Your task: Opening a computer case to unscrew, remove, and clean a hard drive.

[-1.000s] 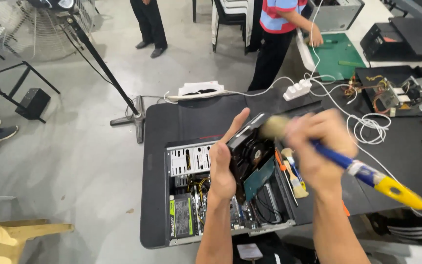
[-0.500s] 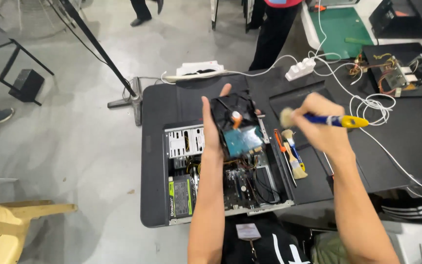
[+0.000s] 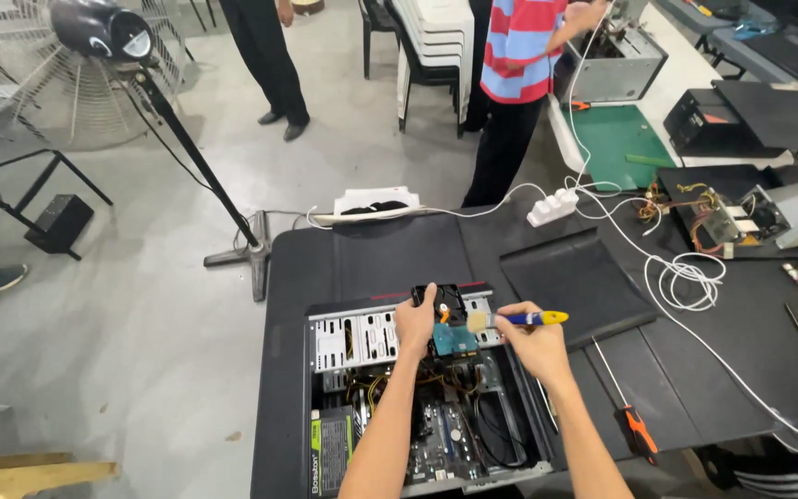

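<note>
- Fan (image 3: pixel 448 300), black, with a small blue circuit board (image 3: pixel 455 339) just below it, sits over the open computer case (image 3: pixel 417 397); your left hand (image 3: pixel 416 323) has its fingers clenched on the fan, thumb up along its left edge.
- Your right hand (image 3: pixel 533 344) has its fingers wrapped around a brush (image 3: pixel 519 319) with a blue and yellow handle; the pale bristles point left and touch the blue board beside the fan.
- The case lies on its side on the dark surface (image 3: pixel 371 259), open side up, so you look down at green boards, bundled wires and a power supply at the lower left.
- A black side panel (image 3: pixel 574 277) lies flat just right of the case.
- A screwdriver (image 3: pixel 625 407) with an orange and black handle lies on the surface near your right forearm.
- A white cable (image 3: pixel 685 277) coils further right and leads to a white power strip (image 3: pixel 551 208) at the far edge.
- A standing fan (image 3: pixel 94 55) is on the floor to the left.
- Beyond the surface, a person in a red and blue striped shirt (image 3: pixel 519 46) works at another case, and another person's dark trousers and shoes are behind.
</note>
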